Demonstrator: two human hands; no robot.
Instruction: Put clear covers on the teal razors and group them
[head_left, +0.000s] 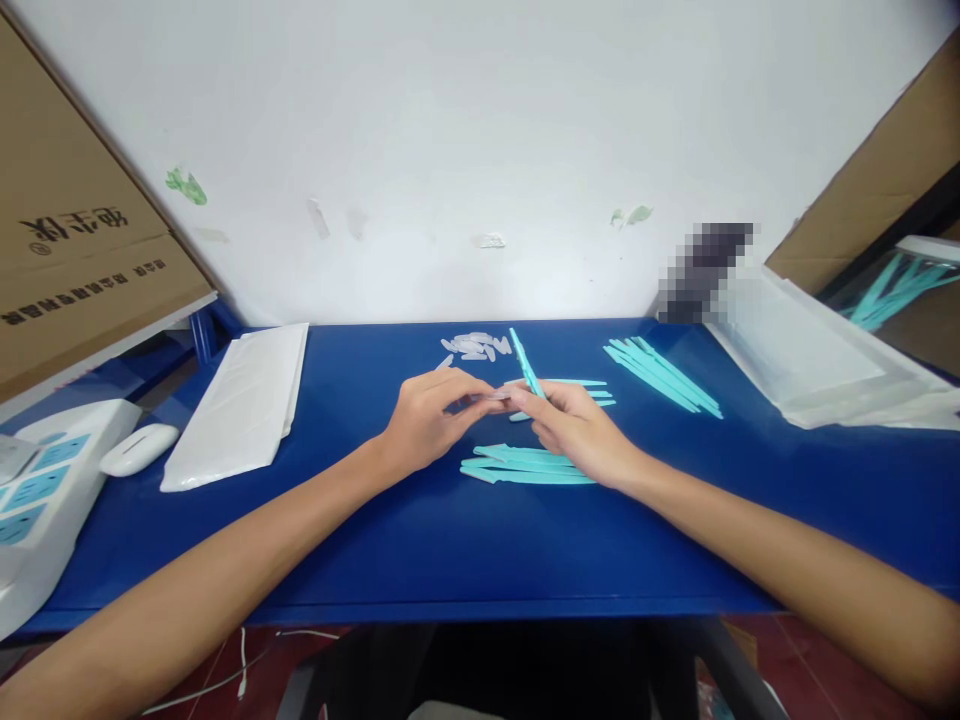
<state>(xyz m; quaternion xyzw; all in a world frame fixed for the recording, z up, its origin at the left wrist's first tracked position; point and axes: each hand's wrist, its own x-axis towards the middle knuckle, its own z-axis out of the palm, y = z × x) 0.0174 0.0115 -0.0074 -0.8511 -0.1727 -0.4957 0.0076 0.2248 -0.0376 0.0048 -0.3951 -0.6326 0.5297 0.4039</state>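
Observation:
My left hand (429, 412) is closed in a pinch on a small clear plastic cap (500, 394). My right hand (581, 425) grips a teal eyebrow razor (526, 363), which points up and away from me, and its thumb and fingertip meet the same cap. Behind my left hand lies a loose pile of clear caps (474, 346). Several teal razors (517, 465) are stacked just below my hands, partly under the right one. More razors (596, 394) lie behind my right hand, half hidden by it. Farther right is another fanned bunch of razors (660, 375).
A folded white plastic bag (236, 405), a white earbud case (139, 450) and a power strip (56, 490) are on the left of the blue table (375, 560). Clear bags (817, 350) lie at right. Cardboard boxes (82, 190) flank the table; a white wall stands behind.

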